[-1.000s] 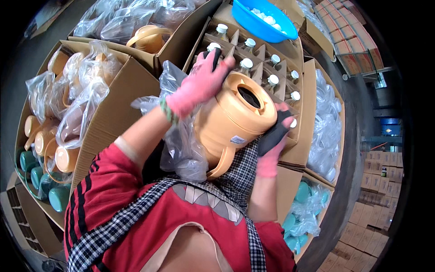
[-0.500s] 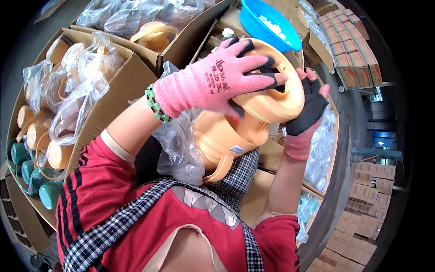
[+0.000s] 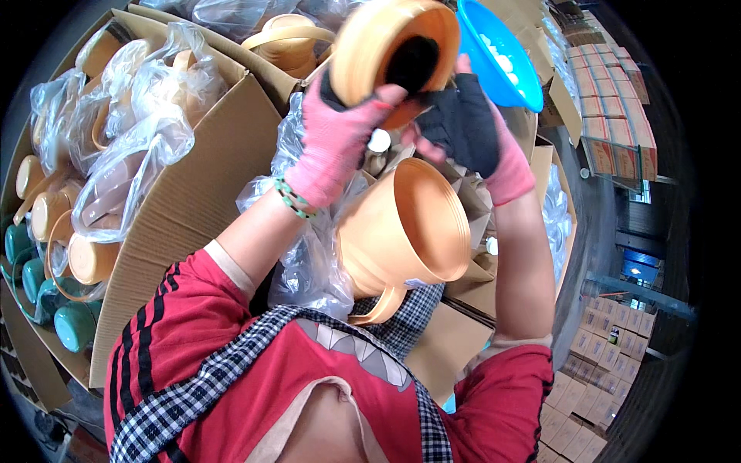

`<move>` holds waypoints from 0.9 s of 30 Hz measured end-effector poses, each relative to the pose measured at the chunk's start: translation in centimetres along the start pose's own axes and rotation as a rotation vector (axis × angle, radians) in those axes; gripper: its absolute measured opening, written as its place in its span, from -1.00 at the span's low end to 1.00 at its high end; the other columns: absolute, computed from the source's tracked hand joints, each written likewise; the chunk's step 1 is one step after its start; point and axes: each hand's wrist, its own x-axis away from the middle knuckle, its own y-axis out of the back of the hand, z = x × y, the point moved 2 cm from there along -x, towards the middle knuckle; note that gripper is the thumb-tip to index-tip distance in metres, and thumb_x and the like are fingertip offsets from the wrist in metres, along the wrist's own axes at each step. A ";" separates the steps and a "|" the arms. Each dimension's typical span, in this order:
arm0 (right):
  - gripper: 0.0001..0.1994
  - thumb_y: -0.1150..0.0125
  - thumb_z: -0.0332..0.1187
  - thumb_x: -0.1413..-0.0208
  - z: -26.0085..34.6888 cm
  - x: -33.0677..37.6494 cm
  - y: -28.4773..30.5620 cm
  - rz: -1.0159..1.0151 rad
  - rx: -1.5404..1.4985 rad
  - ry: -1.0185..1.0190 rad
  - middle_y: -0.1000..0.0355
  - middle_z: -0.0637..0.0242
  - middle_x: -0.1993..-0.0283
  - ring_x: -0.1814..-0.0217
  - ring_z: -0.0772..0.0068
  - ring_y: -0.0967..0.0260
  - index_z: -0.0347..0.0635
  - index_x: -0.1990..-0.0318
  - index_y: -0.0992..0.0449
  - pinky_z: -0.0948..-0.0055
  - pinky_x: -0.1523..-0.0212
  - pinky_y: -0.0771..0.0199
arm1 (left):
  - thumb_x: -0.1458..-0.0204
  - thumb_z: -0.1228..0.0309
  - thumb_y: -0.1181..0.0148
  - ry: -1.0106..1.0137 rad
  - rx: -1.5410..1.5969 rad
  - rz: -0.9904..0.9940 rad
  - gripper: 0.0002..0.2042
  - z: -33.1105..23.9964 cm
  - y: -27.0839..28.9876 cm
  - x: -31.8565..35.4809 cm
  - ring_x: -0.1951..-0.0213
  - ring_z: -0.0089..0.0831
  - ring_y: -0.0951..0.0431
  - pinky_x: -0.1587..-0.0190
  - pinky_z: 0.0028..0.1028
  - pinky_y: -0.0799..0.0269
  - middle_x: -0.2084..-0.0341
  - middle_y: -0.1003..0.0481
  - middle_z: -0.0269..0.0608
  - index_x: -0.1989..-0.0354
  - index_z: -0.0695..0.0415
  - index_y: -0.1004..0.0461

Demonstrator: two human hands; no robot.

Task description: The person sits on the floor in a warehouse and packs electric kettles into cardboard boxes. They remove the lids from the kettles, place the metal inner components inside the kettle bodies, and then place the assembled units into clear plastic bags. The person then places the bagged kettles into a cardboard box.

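Observation:
My left hand (image 3: pixel 336 139), in a pink glove with black on the fingers, grips a round peach-orange lid (image 3: pixel 359 58) from below. The lid is tipped so that a dark hollow shows, and it is blurred by motion. Against its lower right edge is my right hand (image 3: pixel 471 135), gloved the same way; its fingers are partly hidden and smeared, so their grip cannot be made out. Below both hands a peach-orange jug (image 3: pixel 378 231) leans in my lap, mouth uncovered and facing up and right, its handle (image 3: pixel 382 307) toward me. A clear plastic bag (image 3: pixel 309 266) lies along its left side.
At left, a carton (image 3: pixel 189 185) holds bagged peach jugs and green ones (image 3: pixel 77 324). Behind stands another carton with a peach jug (image 3: pixel 285 42). A blue basin (image 3: pixel 502 65) with small white pieces sits at far right. Stacked cartons (image 3: pixel 610 332) stand beyond the aisle.
The lid has risen away to the upper left and turned to show its hollow side, leaving the jug's mouth in view. My left hand has moved from the lid's top to beneath it.

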 end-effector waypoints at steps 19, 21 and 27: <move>-0.79 0.08 -0.43 0.06 -13.8 -12.0 6.3 -0.107 1.637 0.117 -0.36 -0.02 0.32 0.20 0.03 -0.34 -0.32 0.24 -0.31 0.26 0.21 -0.37 | -0.04 0.25 0.04 0.277 0.413 -0.090 -0.65 2.5 5.2 -3.6 0.02 -0.40 -0.30 -0.07 -0.31 -0.18 0.07 -0.32 -0.30 0.00 0.07 -0.23; -0.81 0.07 -0.41 0.05 -12.8 -10.1 6.3 -0.214 1.559 0.143 -0.36 -0.02 0.30 0.19 0.03 -0.34 -0.31 0.28 -0.33 0.25 0.20 -0.36 | -0.03 0.24 0.04 0.224 0.416 -0.060 -0.66 2.7 5.5 -4.0 0.01 -0.39 -0.28 -0.07 -0.30 -0.16 0.06 -0.31 -0.31 0.02 0.06 -0.25; -0.43 -0.30 -0.05 0.37 -2.9 -0.9 5.8 -0.505 1.442 0.242 -0.38 -0.01 0.32 0.21 0.08 -0.34 -0.34 0.25 -0.37 0.32 0.18 -0.32 | 0.00 0.28 0.10 0.342 0.627 0.024 -0.71 3.2 6.3 -3.8 -0.01 -0.27 -0.25 -0.03 -0.09 -0.17 0.08 -0.29 -0.25 0.10 0.06 -0.29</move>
